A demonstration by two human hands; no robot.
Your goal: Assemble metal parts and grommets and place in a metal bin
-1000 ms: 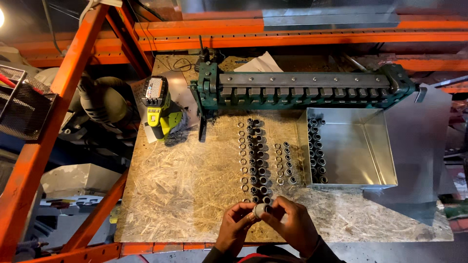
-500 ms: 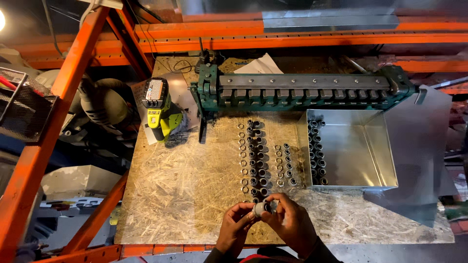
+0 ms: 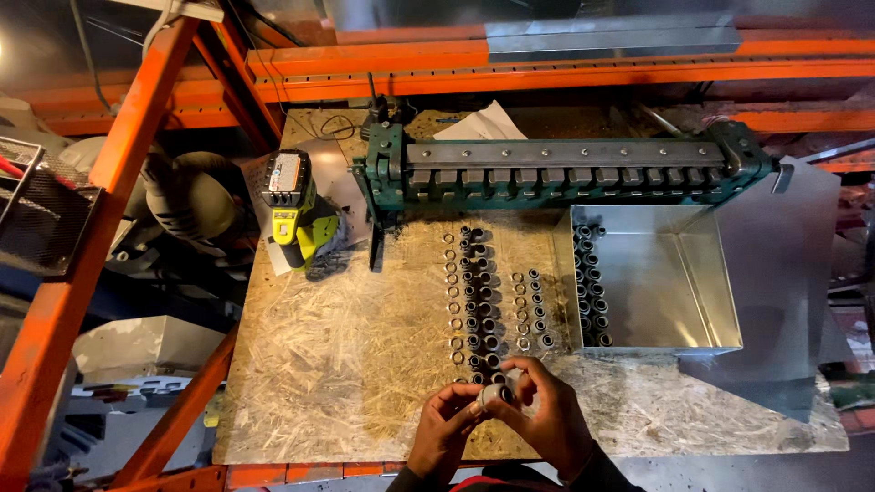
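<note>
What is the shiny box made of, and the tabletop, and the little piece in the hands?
Shiny box: looks like thin sheet metal, grey and reflective with folded walls. Tabletop: pressed wood-chip board, pale flakes showing. Little piece, pinched by the left hand and right hand: probably metal, greyish and gleaming, though too small to be sure.

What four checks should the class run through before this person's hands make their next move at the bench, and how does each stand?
1. Both hands on the part: left hand and right hand pinch one small metal fitting between them. Ok.
2. Fitting threaded or seated: fingers hide it. Cannot tell.
3. Loose parts in order: rows of fittings and rings lie in lines on the board; another row sits along the left wall inside the metal tray. Ok.
4. Other tools out of the way: the cordless drill and green bending brake lie far from the hands. Ok.
</note>
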